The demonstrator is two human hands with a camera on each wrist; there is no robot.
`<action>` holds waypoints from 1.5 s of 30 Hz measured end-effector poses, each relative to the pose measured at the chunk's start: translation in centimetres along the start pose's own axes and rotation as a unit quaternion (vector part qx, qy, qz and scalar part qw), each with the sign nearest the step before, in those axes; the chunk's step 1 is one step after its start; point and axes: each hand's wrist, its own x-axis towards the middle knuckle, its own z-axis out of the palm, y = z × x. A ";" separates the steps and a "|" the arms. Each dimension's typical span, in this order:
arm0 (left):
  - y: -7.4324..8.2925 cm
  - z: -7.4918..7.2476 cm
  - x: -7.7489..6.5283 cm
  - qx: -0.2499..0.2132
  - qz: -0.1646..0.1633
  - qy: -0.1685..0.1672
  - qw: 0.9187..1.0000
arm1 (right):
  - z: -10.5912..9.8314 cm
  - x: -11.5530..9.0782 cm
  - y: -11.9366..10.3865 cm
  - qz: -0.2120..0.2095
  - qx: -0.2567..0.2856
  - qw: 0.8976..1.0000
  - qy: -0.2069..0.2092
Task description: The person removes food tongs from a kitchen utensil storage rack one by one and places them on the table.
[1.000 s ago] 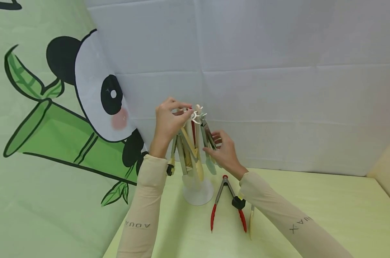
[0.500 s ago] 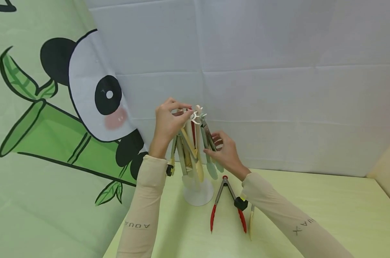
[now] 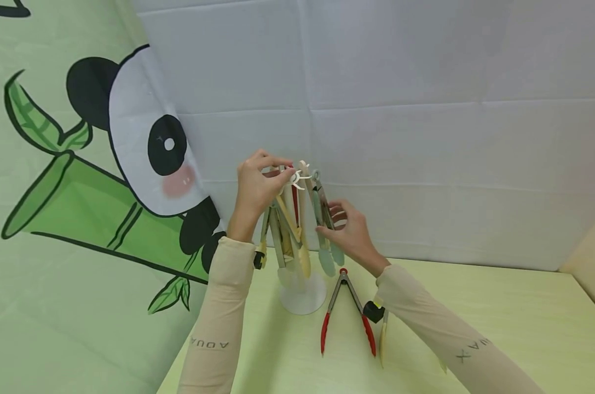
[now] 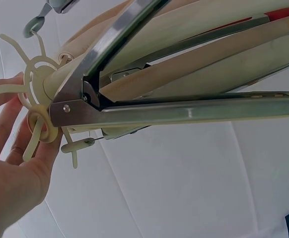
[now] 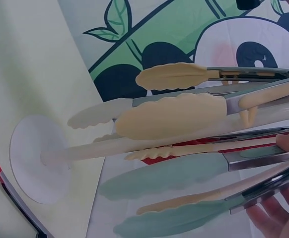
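At the top of a white stand (image 3: 302, 300) hung with several kitchen tongs, my left hand (image 3: 259, 189) holds the hooked hub (image 4: 33, 82) between thumb and fingers. Yellow-tipped tongs (image 4: 184, 110) hang from a hook beside those fingers. My right hand (image 3: 351, 230) grips green-tipped tongs (image 5: 169, 174) by their metal arms, thumb on one arm and fingers around the other. Both green heads point down, slightly apart. The tongs' hanging ring (image 4: 34, 27) appears near a hook's tip, just outside the hub.
Red-handled tongs (image 3: 346, 282) lie spread on the pale yellow table (image 3: 464, 306), right of the stand's round base. A yellow-tipped utensil (image 3: 383, 345) lies beside them, partly behind my right forearm. A white cloth backdrop (image 3: 425, 164) stands close behind, and a panda-print cloth (image 3: 144, 137) is at left.
My right hand has moved rightward with the green tongs, and their ring has shifted away from the hook. My left hand stays on the hub.
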 end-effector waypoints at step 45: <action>-0.2 -2.1 -1.2 -0.035 0.009 -0.020 0.999 | -3.4 -6.1 -6.6 0.033 -0.049 0.997 0.039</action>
